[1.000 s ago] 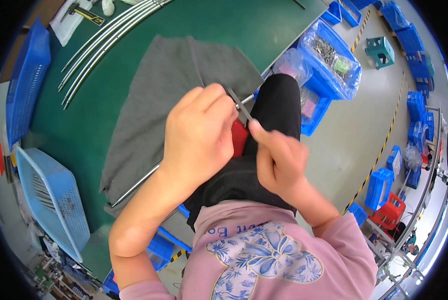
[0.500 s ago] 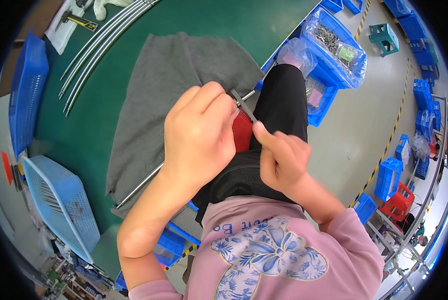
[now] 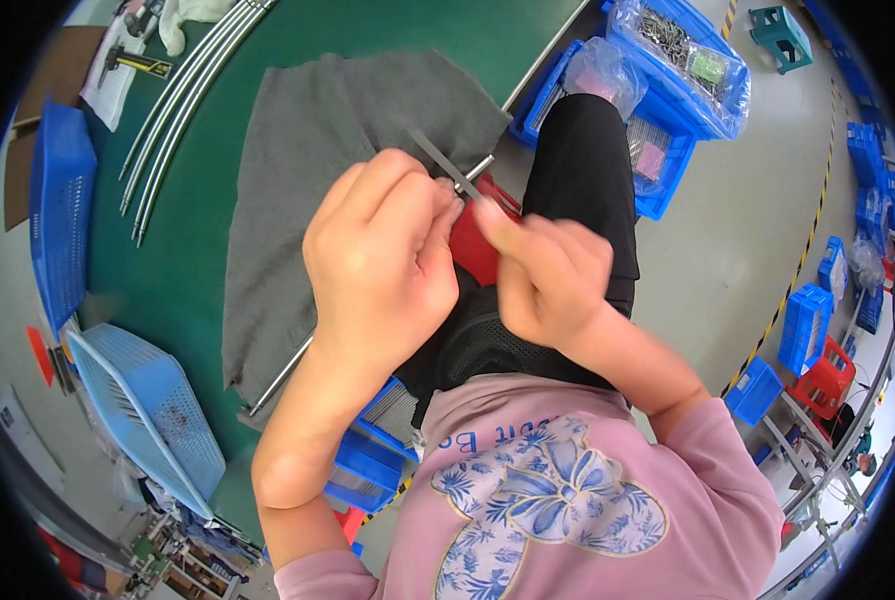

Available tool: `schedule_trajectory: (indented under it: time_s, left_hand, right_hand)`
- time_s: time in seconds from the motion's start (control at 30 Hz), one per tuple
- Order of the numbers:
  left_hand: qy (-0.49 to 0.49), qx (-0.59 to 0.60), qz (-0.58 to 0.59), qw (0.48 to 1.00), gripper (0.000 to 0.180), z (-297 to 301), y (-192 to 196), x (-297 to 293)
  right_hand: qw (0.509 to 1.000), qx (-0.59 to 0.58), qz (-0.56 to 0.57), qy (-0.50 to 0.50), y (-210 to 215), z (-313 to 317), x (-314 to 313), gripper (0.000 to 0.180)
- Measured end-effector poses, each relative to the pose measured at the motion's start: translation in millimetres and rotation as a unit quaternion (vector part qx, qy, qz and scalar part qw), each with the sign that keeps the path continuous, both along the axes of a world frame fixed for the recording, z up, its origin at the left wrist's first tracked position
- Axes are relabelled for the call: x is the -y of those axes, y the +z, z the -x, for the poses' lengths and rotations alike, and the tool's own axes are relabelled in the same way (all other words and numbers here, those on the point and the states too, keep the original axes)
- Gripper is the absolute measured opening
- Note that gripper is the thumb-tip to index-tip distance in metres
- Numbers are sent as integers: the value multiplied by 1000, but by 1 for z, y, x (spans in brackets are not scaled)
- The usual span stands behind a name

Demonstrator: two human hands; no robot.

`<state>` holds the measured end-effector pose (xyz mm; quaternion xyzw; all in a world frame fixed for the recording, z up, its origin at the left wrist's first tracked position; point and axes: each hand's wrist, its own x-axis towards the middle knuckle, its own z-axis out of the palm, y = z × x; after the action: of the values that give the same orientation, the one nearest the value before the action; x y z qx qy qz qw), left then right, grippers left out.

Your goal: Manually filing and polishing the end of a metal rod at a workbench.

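Observation:
My left hand [image 3: 383,260] is closed around a thin shiny metal rod [image 3: 282,378], which runs slantwise beneath my wrist. The rod's far end sticks out past my fingers. In my right hand [image 3: 553,275] is a narrow grey flat file [image 3: 442,161], pinched with the thumb along it. The file crosses the rod close to that end, just beyond my left fingertips. Under the rod lies a grey cloth [image 3: 313,150], spread on the green table [image 3: 168,300]. My fingers hide the rod's middle part.
Several long curved metal tubes [image 3: 173,120] and a hammer [image 3: 140,63] lie at the far left. A light blue basket [image 3: 183,415] and a darker blue basket [image 3: 63,215] stand left. Blue bins [image 3: 668,190] with metal parts are beyond my knee. Something red [image 3: 476,248] shows below my hands.
The file has slid farther forward and left across the rod, my right hand moving with it. The left hand keeps its grip on the rod. The whole view has shifted slightly.

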<state>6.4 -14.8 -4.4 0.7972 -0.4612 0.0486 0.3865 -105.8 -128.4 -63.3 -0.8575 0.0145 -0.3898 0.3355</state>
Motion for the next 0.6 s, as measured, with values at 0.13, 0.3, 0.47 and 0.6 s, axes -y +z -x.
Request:
schedule_trajectory:
  time_s: [0.13,0.3,0.47,0.6]
  left_hand:
    - [-9,5,-13,1000,17,0,3,2]
    - [-5,4,-10,1000,17,1,0,-1]
    - [-10,15,-14,1000,18,2,3,1]
    - [-7,6,-21,1000,18,0,2,0]
  right_hand:
    - [999,-26,5,-31,3,-2,0,40]
    - [997,-42,24,-55,1,11,-5,43]
    - [1000,1,5,-30,8,-6,-4,47]
    - [998,-56,9,-32,3,18,-5,46]
